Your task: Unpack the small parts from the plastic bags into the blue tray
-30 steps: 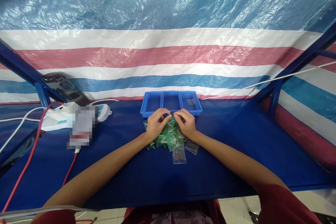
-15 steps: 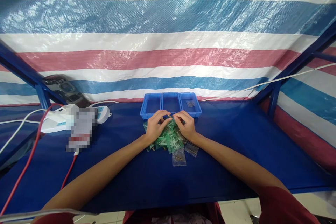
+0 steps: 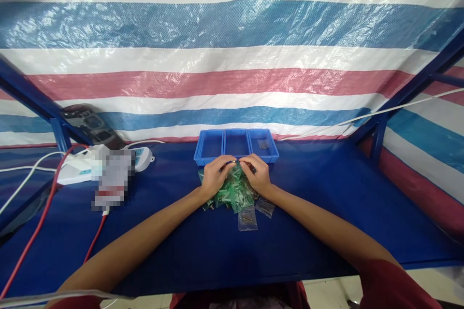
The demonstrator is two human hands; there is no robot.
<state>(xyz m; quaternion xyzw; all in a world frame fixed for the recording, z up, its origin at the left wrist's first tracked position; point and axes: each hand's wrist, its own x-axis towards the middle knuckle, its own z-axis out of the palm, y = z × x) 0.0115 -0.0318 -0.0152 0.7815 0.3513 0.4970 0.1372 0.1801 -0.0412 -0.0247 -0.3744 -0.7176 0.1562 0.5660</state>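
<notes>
My left hand (image 3: 213,177) and my right hand (image 3: 258,175) meet over a pile of small green and clear plastic bags (image 3: 234,193). Thumb and forefinger are pinched together on each hand. A tiny light speck shows between the fingertips, too small to name. Under the hands the bags hold small parts that I cannot make out one by one. A clear zip bag (image 3: 248,224) with brass-coloured pins or screws lies at the near side of the pile. Another clear bag (image 3: 265,208) lies beside my right wrist.
Behind my hands stands a blue three-compartment tray (image 3: 209,160); its right compartment holds a small clear bag (image 3: 263,144). To the left lie a white power strip (image 3: 144,158), a blurred-out object (image 3: 113,178) and a red cable (image 3: 46,210). A striped sheet hangs behind the blue table (image 3: 319,260).
My fingertips have drawn slightly closer together, and the small piece between them shows less. The bags and the tray lie as before.
</notes>
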